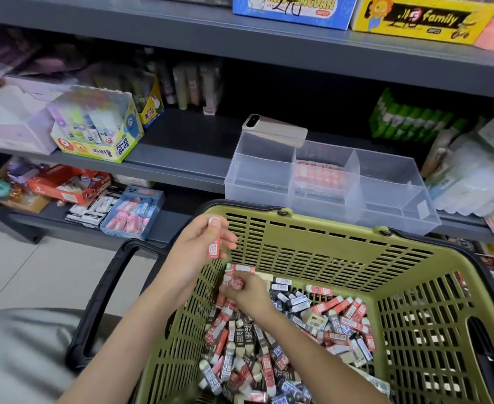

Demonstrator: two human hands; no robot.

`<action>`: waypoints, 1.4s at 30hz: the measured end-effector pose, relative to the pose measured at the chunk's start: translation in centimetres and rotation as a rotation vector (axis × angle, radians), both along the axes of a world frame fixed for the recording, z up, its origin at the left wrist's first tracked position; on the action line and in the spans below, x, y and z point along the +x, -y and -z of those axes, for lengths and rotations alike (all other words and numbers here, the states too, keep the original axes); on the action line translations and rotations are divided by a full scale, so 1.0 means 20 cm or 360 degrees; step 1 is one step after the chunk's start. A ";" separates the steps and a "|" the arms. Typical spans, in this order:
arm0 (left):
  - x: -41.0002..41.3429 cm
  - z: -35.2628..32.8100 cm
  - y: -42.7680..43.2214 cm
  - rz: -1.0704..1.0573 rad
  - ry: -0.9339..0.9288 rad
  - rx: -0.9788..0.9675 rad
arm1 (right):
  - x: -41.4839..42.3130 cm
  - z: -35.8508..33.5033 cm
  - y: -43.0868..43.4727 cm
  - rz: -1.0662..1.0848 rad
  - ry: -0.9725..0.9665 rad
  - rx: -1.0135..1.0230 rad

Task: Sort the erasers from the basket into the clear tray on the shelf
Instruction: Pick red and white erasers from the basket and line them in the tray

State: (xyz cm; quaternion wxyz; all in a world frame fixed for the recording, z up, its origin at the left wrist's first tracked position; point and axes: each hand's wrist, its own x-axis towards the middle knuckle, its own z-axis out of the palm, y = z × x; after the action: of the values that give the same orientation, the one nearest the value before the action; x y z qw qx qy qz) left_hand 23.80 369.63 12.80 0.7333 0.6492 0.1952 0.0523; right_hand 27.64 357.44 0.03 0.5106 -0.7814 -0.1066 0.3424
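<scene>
An olive green basket (321, 240) with black handles holds a heap of erasers (283, 345) in red, dark and blue sleeves. My left hand (199, 246) is raised over the basket's far left corner and pinches one red eraser (214, 248) upright. My right hand (247, 291) is down inside the basket at that corner, its fingers curled round red erasers (235, 282). The clear tray (257, 170) stands on the shelf just behind the basket. Its middle compartment holds a row of red erasers (318, 173); the left and right compartments look bare.
A phone (274, 128) lies on the shelf behind the tray's left end. A power glue box (94, 132) and lilac boxes stand at the left, green packs (409, 121) at the right. Boxes of erasers (132, 211) sit on the lower shelf. A black basket handle (100, 298) sticks out left.
</scene>
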 end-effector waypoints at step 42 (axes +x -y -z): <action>0.15 0.10 0.39 0.0184 -0.0639 -0.1288 | 0.28 0.12 1.15 -0.0247 0.0191 -0.1124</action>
State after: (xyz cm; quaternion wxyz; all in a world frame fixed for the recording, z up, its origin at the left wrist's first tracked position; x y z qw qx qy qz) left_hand 26.81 361.78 10.75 0.8773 0.3176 0.3017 -0.1962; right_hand 33.16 334.45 -2.44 0.1748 -0.9178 -0.0705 0.3493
